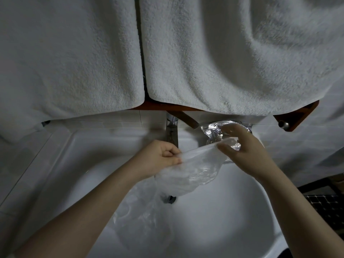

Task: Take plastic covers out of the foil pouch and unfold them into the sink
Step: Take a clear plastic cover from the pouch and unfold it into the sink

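Observation:
Over the white sink [232,211] I hold a thin clear plastic cover [193,170] stretched between both hands. My left hand [160,157] grips its left edge with curled fingers. My right hand [245,149] pinches its right edge with thumb and fingers. The cover sags toward the drain [169,199]. Another clear cover [141,216] lies crumpled in the basin under my left forearm. The silver foil pouch [214,133] lies on the sink's back ledge, partly hidden behind my right hand.
A chrome tap [172,131] stands at the back centre, just beyond my left hand. Two white towels [204,58] hang from a wooden rack [296,116] above the sink. A dark tiled floor [327,207] shows at the right.

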The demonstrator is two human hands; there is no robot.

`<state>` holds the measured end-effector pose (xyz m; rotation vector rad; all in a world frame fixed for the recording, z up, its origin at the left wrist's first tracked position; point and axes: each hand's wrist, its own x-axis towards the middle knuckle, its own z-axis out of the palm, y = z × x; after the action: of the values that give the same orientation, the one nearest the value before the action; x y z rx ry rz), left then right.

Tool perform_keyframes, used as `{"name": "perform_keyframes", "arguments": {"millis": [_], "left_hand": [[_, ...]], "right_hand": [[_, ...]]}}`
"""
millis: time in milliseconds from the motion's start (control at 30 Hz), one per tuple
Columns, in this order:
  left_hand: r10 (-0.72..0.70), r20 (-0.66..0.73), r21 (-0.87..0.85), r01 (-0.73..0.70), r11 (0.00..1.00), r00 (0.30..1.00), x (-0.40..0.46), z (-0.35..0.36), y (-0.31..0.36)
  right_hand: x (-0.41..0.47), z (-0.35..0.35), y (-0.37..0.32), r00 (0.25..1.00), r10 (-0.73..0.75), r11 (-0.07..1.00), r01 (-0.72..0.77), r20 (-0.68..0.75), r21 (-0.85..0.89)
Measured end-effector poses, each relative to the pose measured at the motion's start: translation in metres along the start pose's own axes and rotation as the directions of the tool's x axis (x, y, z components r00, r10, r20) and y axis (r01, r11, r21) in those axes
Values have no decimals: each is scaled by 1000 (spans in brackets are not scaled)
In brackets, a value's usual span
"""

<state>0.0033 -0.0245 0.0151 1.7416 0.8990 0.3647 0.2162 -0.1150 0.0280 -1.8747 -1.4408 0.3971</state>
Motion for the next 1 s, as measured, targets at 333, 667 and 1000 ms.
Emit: {"name": "perform_keyframes", "arguments": {"millis": [333, 667, 1000], "left_hand": [[15, 52, -42, -13, 999, 999, -1, -7, 2], [-177, -243, -219, 123, 968, 954, 1, 8, 4], [-36, -171, -64, 26, 998, 985, -3, 13, -7]], "right_hand": [[6, 11, -5, 918, -231, 966, 255, 322, -33], [2, 27, -9, 945, -177, 969, 216, 277, -118], [3, 17, -9, 915, -179, 933, 274, 361, -232]]}}
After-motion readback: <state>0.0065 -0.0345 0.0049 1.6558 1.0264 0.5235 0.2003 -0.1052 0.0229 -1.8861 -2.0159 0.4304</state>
